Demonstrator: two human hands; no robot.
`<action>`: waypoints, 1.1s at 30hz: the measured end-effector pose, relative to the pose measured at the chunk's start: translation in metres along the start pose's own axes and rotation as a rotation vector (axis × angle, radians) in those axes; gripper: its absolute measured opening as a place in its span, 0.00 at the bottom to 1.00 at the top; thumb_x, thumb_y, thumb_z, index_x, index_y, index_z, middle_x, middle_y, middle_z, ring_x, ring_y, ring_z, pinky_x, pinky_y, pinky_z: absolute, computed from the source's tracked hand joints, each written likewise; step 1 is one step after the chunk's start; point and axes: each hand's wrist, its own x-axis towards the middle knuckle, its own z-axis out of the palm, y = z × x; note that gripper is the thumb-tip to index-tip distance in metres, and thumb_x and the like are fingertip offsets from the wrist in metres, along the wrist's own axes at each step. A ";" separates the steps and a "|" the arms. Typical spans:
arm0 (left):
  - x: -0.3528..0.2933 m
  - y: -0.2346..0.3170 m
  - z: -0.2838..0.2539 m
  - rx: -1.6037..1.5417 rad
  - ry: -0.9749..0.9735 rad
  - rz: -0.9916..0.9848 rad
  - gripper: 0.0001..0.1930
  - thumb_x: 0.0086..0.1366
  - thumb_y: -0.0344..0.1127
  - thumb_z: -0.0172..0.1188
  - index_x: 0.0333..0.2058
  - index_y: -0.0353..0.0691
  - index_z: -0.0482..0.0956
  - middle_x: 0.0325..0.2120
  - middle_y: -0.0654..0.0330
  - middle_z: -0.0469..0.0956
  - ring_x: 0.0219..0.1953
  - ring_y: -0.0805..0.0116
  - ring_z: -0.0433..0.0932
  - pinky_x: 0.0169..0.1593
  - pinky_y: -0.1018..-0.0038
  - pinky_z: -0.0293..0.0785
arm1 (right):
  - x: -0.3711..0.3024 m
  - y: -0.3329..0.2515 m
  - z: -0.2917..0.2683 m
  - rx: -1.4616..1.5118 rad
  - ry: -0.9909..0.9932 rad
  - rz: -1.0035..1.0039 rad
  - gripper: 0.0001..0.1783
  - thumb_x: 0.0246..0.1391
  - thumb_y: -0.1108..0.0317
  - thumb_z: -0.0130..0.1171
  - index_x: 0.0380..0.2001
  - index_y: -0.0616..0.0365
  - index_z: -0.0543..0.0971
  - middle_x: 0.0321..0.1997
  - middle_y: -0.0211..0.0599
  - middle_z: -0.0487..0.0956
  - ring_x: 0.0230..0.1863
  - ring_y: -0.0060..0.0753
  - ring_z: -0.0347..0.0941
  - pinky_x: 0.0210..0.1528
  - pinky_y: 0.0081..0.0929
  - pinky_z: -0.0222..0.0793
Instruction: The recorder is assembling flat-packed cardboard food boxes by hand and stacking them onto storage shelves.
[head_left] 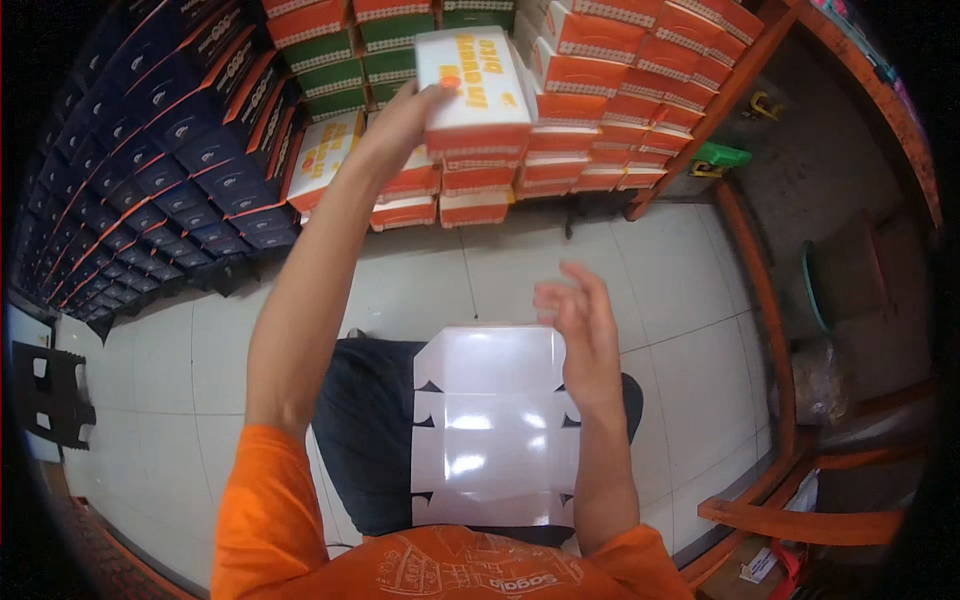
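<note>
Stretched out ahead, my left hand [405, 122] grips the left side of a white-topped orange carton [475, 85], its thumb on the lid; the other fingers are partly hidden. The carton is above a stack of similar orange cartons; whether it rests on them I cannot tell. Across my lap lies a flat, glossy white box blank [495, 425] with notched side edges and fold lines. My right hand [585, 325] hovers by the blank's far right corner, fingers loosely apart and slightly blurred, holding nothing.
Stacked dark blue cartons [150, 170] form a wall on the left. Green cartons [325, 85] and more orange cartons [620, 75] stand at the back. An orange frame [760, 250] edges the right side. A black plastic stool [52, 395] is at far left.
</note>
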 end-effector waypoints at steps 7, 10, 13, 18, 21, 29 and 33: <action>0.117 -0.046 -0.012 0.240 -0.030 -0.260 0.36 0.60 0.59 0.55 0.55 0.32 0.70 0.49 0.54 0.75 0.47 0.65 0.75 0.53 0.67 0.66 | -0.110 0.049 -0.073 -0.208 0.357 0.226 0.18 0.66 0.63 0.50 0.54 0.62 0.69 0.41 0.36 0.76 0.41 0.25 0.72 0.45 0.23 0.69; 0.092 -0.031 -0.006 0.188 0.005 -0.225 0.37 0.59 0.60 0.56 0.55 0.31 0.70 0.49 0.53 0.75 0.47 0.62 0.75 0.53 0.62 0.68 | -0.166 0.084 -0.097 -0.354 0.443 0.329 0.16 0.66 0.64 0.50 0.52 0.62 0.70 0.38 0.35 0.76 0.39 0.24 0.71 0.42 0.21 0.68; 0.075 -0.056 -0.026 0.377 0.569 0.275 0.37 0.59 0.54 0.60 0.55 0.25 0.67 0.47 0.45 0.75 0.49 0.53 0.75 0.56 0.59 0.68 | -0.191 0.090 -0.084 -0.553 0.376 0.354 0.14 0.66 0.64 0.50 0.47 0.62 0.73 0.36 0.34 0.75 0.37 0.22 0.70 0.40 0.18 0.65; -0.230 -0.191 0.157 0.472 -0.223 0.044 0.43 0.49 0.45 0.72 0.60 0.34 0.62 0.53 0.39 0.67 0.59 0.42 0.66 0.62 0.55 0.62 | -0.181 0.087 -0.071 -0.221 0.612 0.440 0.17 0.69 0.57 0.45 0.38 0.60 0.75 0.28 0.30 0.75 0.24 0.16 0.66 0.26 0.15 0.61; -0.323 -0.142 0.210 0.405 -0.498 -0.158 0.54 0.48 0.53 0.74 0.65 0.35 0.51 0.55 0.34 0.60 0.57 0.33 0.65 0.58 0.50 0.66 | -0.190 0.104 -0.092 -0.181 0.698 0.408 0.19 0.70 0.55 0.43 0.38 0.59 0.75 0.25 0.29 0.74 0.21 0.17 0.66 0.24 0.16 0.61; -0.332 -0.174 0.165 -0.128 -0.610 -0.435 0.51 0.53 0.38 0.74 0.67 0.38 0.47 0.49 0.51 0.64 0.49 0.62 0.69 0.49 0.70 0.74 | -0.200 0.100 -0.092 -0.057 0.659 0.445 0.21 0.70 0.54 0.42 0.36 0.60 0.75 0.25 0.29 0.74 0.22 0.18 0.66 0.25 0.17 0.63; -0.330 -0.160 0.151 -0.109 -0.576 -0.525 0.25 0.65 0.35 0.61 0.58 0.35 0.65 0.36 0.59 0.73 0.40 0.70 0.74 0.44 0.73 0.74 | -0.208 0.101 -0.079 -0.190 0.604 0.320 0.15 0.68 0.60 0.47 0.34 0.60 0.75 0.25 0.29 0.74 0.23 0.18 0.66 0.26 0.16 0.62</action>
